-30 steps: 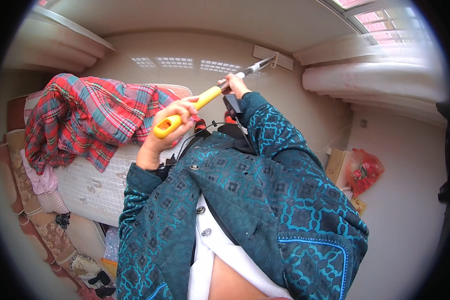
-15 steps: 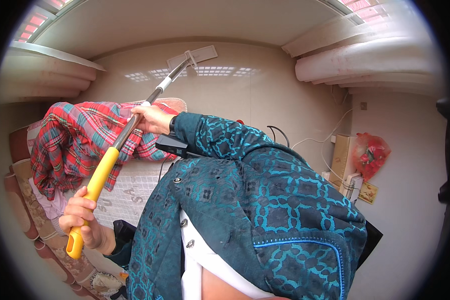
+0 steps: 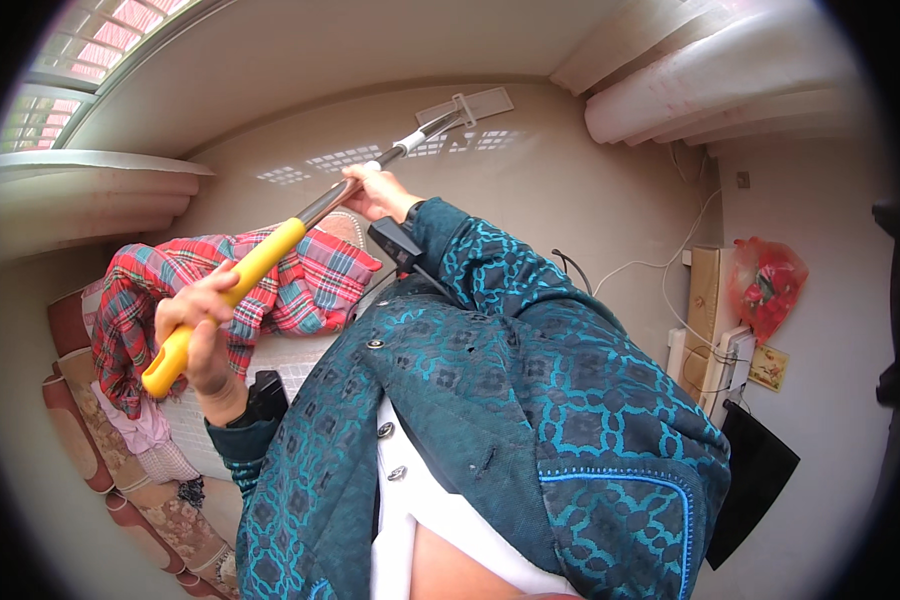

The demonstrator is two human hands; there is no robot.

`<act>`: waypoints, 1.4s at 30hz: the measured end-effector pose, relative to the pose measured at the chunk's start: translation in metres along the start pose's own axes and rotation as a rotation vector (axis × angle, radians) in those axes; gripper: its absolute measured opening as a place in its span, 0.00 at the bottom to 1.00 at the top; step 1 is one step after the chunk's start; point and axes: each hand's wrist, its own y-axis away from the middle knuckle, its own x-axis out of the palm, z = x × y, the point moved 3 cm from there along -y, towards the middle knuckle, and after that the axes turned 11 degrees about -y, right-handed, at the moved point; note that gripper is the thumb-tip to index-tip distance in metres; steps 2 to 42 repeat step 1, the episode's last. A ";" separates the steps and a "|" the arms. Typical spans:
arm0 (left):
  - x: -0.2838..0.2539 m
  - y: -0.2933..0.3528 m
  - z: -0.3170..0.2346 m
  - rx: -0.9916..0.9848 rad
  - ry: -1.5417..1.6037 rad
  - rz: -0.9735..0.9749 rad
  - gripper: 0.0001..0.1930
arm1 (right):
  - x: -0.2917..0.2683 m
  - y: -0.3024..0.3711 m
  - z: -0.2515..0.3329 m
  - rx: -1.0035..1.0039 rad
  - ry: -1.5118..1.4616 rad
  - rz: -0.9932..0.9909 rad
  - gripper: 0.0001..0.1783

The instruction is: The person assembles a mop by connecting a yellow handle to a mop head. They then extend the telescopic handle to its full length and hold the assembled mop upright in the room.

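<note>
A flat mop with a yellow handle (image 3: 272, 250) slants from the lower left up to its white rectangular head (image 3: 490, 103), which rests on the pale tiled floor near the far wall. My left hand (image 3: 198, 312) is wrapped around the yellow grip, close to its end. Farther up, my right hand (image 3: 380, 194) grips the dark metal pole just beyond the yellow part, my arm reaching across from the right. Some of the pole is hidden behind its fingers. Both wrists carry black devices.
Red plaid cloth (image 3: 305, 285) lies under and beside the mop at left, by a patterned sofa (image 3: 130, 440). Curtains (image 3: 710, 115) hang at the far right. A thin white cable (image 3: 630, 264), a red plastic bag (image 3: 767, 285) and a black panel (image 3: 755, 490) are at right.
The mop head has slid to the right along the far wall. Both hands have moved forward and right with the pole, and the view has turned slightly.
</note>
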 end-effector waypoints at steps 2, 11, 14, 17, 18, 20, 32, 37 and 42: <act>0.009 -0.008 0.003 0.027 -0.019 0.074 0.09 | -0.004 0.001 0.015 -0.054 0.036 0.025 0.10; 0.009 -0.008 0.003 0.027 -0.019 0.074 0.09 | -0.004 0.001 0.015 -0.054 0.036 0.025 0.10; 0.009 -0.008 0.003 0.027 -0.019 0.074 0.09 | -0.004 0.001 0.015 -0.054 0.036 0.025 0.10; 0.009 -0.008 0.003 0.027 -0.019 0.074 0.09 | -0.004 0.001 0.015 -0.054 0.036 0.025 0.10; 0.009 -0.008 0.003 0.027 -0.019 0.074 0.09 | -0.004 0.001 0.015 -0.054 0.036 0.025 0.10; 0.009 -0.008 0.003 0.027 -0.019 0.074 0.09 | -0.004 0.001 0.015 -0.054 0.036 0.025 0.10; 0.009 -0.008 0.003 0.027 -0.019 0.074 0.09 | -0.004 0.001 0.015 -0.054 0.036 0.025 0.10; 0.009 -0.008 0.003 0.027 -0.019 0.074 0.09 | -0.004 0.001 0.015 -0.054 0.036 0.025 0.10; 0.009 -0.008 0.003 0.027 -0.019 0.074 0.09 | -0.004 0.001 0.015 -0.054 0.036 0.025 0.10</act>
